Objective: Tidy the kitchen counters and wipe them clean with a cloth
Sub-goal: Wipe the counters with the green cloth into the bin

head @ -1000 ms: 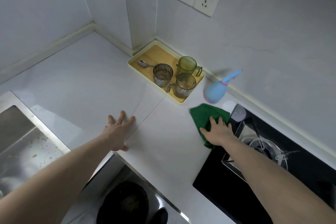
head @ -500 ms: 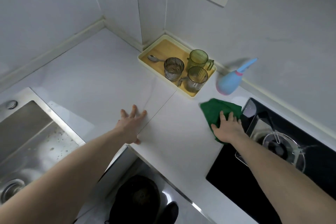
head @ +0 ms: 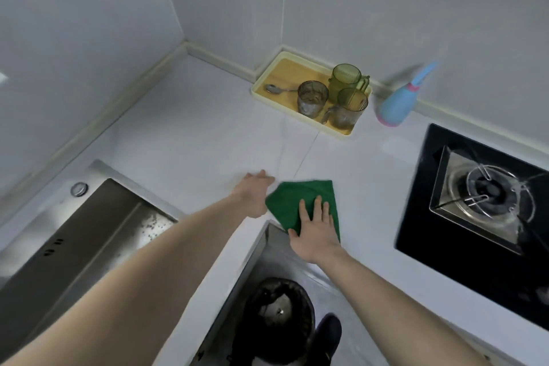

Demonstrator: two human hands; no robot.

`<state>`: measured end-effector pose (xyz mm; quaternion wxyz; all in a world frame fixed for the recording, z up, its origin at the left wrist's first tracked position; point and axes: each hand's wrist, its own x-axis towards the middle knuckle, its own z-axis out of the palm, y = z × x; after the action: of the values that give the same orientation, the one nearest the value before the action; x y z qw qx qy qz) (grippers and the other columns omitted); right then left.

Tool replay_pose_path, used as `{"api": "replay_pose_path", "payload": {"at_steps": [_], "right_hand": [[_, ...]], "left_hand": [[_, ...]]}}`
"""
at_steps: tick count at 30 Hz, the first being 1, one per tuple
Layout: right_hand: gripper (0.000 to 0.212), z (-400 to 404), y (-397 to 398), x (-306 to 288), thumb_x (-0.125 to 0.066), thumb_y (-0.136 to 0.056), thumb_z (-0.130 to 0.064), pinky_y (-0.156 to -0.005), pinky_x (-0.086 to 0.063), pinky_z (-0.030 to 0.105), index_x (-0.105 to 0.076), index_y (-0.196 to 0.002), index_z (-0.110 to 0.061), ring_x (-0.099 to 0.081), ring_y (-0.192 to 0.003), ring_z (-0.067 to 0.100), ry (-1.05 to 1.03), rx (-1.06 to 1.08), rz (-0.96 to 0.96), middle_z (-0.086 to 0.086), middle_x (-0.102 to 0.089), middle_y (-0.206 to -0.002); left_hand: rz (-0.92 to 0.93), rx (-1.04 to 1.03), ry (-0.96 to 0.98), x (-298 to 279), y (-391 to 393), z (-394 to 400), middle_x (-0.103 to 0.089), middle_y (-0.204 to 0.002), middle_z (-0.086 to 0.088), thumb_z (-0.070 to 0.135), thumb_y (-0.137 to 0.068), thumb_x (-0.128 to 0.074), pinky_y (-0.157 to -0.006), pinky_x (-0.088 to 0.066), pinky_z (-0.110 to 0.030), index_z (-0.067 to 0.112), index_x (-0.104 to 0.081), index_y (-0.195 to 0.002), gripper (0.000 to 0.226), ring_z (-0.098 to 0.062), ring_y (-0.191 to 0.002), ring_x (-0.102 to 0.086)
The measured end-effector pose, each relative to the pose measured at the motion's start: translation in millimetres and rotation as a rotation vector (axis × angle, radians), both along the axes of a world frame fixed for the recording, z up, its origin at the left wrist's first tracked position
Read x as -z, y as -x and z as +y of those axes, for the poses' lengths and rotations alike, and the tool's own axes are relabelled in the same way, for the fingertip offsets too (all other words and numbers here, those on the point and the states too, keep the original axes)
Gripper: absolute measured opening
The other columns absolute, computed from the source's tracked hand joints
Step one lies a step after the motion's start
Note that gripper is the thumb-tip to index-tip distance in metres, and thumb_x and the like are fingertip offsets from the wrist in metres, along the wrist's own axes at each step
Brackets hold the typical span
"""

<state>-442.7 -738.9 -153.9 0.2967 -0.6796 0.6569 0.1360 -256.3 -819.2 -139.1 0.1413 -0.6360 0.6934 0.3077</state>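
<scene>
A green cloth (head: pixel 300 199) lies flat on the white counter (head: pixel 208 140), close to the inner corner of its front edge. My right hand (head: pixel 316 230) presses down on the cloth with straight, spread fingers. My left hand (head: pixel 252 193) rests flat on the counter just left of the cloth, touching its left edge. A yellow tray (head: pixel 285 74) with three cups and a spoon stands against the back wall. A blue squeeze bottle (head: pixel 396 102) stands to the right of the tray.
A steel sink (head: pixel 89 235) is set into the counter at the left. A black gas hob (head: pixel 481 202) with a burner fills the right side. Below the counter corner stand a dark bin (head: pixel 279 318) and a shoe. Wall sockets sit above.
My right hand has slid the green cloth from beside the hob leftward and toward the front edge, up against my left hand. The left hand has stayed flat on the counter.
</scene>
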Motion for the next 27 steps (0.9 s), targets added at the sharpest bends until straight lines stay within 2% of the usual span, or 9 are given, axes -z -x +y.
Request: {"api": "replay_pose_path", "payload": {"at_steps": [3,6,10,12,15,17,20,23,27], "right_hand": [[0.08,-9.7,-63.8,-4.5,-0.041,-0.099,-0.047,-0.125,0.004,0.046,0.004,-0.161,-0.022,0.02,-0.152,0.036,-0.033,-0.017,-0.084,0.017,0.026,-0.163],[0.077,-20.8,-118.4,-18.7,-0.045,-0.096,-0.04,-0.126,-0.002,0.045,-0.007,-0.162,-0.024,0.013,-0.154,0.033,-0.136,-0.052,-0.189,0.012,0.018,-0.166],[0.062,-4.2,-135.7,-41.8,-0.047,-0.09,-0.02,-0.123,-0.021,0.04,-0.04,-0.152,-0.017,-0.022,-0.15,0.03,-0.031,0.128,-0.335,0.01,-0.022,-0.164],[0.057,19.8,-108.4,-46.5,-0.046,-0.09,-0.013,-0.12,-0.028,0.034,-0.048,-0.146,-0.017,-0.035,-0.143,0.026,0.088,0.282,-0.375,0.004,-0.037,-0.155],[0.06,60.0,-47.2,-37.4,-0.048,-0.088,-0.008,-0.123,-0.021,0.027,-0.048,-0.147,-0.018,-0.026,-0.15,0.015,0.092,0.405,-0.357,0.0,-0.03,-0.162],[0.059,94.0,1.0,-34.4,-0.05,-0.087,-0.006,-0.12,-0.022,0.023,-0.051,-0.144,-0.018,-0.03,-0.147,0.014,0.071,0.487,-0.312,0.0,-0.033,-0.16],[0.055,141.7,60.1,-37.3,-0.051,-0.088,-0.001,-0.111,-0.029,0.02,-0.052,-0.141,-0.015,-0.044,-0.137,0.02,0.035,0.596,-0.278,0.005,-0.042,-0.153],[0.055,182.5,114.3,-41.3,-0.051,-0.09,-0.003,-0.095,-0.038,0.018,-0.048,-0.143,-0.017,-0.054,-0.122,0.022,0.017,0.7,-0.244,0.003,-0.039,-0.152],[0.056,221.5,167.2,-44.6,-0.051,-0.092,-0.01,-0.107,-0.034,0.022,-0.044,-0.147,-0.018,-0.045,-0.137,0.02,0.028,0.705,-0.199,0.001,-0.033,-0.159]], "left_hand": [[0.109,-0.153,0.19,-10.4,-49.4,32.4,-0.038,-0.16,0.001,0.006,-0.089,-0.055,-0.116,-0.038,-0.034,0.024,-0.037,-0.155,0.071,-0.025,-0.143,-0.04],[0.073,-0.118,0.266,-16.8,-84.5,66.6,-0.034,-0.161,0.0,0.007,-0.086,-0.054,-0.116,-0.038,-0.038,0.022,-0.042,-0.151,0.068,-0.027,-0.144,-0.036],[0.084,-0.038,0.235,-7.1,-96.3,90.7,-0.032,-0.162,-0.002,0.011,-0.088,-0.053,-0.121,-0.03,-0.038,0.024,-0.044,-0.15,0.064,-0.026,-0.148,-0.029],[0.065,0.062,0.125,-2.9,-87.0,94.9,-0.022,-0.167,-0.003,0.016,-0.092,-0.049,-0.125,-0.02,-0.04,0.023,-0.035,-0.156,0.065,-0.03,-0.154,-0.015],[-0.045,0.093,0.026,0.8,-74.7,93.2,-0.004,-0.17,-0.003,0.029,-0.096,-0.047,-0.127,-0.009,-0.047,0.023,-0.013,-0.162,0.075,-0.038,-0.155,0.003],[-0.087,0.098,-0.012,1.9,-64.4,91.3,0.004,-0.17,-0.002,0.033,-0.096,-0.046,-0.126,-0.008,-0.052,0.028,-0.001,-0.163,0.081,-0.042,-0.154,0.007],[-0.123,0.104,-0.117,-1.6,-45.2,87.7,0.017,-0.169,0.006,0.027,-0.096,-0.041,-0.124,-0.003,-0.061,0.039,0.005,-0.161,0.08,-0.048,-0.151,0.015],[-0.114,0.135,-0.178,-5.5,-5.2,82.4,0.02,-0.167,0.011,0.022,-0.095,-0.04,-0.122,0.0,-0.064,0.043,0.006,-0.16,0.082,-0.049,-0.15,0.019],[-0.114,0.181,-0.212,-6.8,60.7,87.3,0.022,-0.167,0.011,0.026,-0.097,-0.038,-0.121,0.001,-0.066,0.042,0.009,-0.16,0.08,-0.049,-0.15,0.02]]}}
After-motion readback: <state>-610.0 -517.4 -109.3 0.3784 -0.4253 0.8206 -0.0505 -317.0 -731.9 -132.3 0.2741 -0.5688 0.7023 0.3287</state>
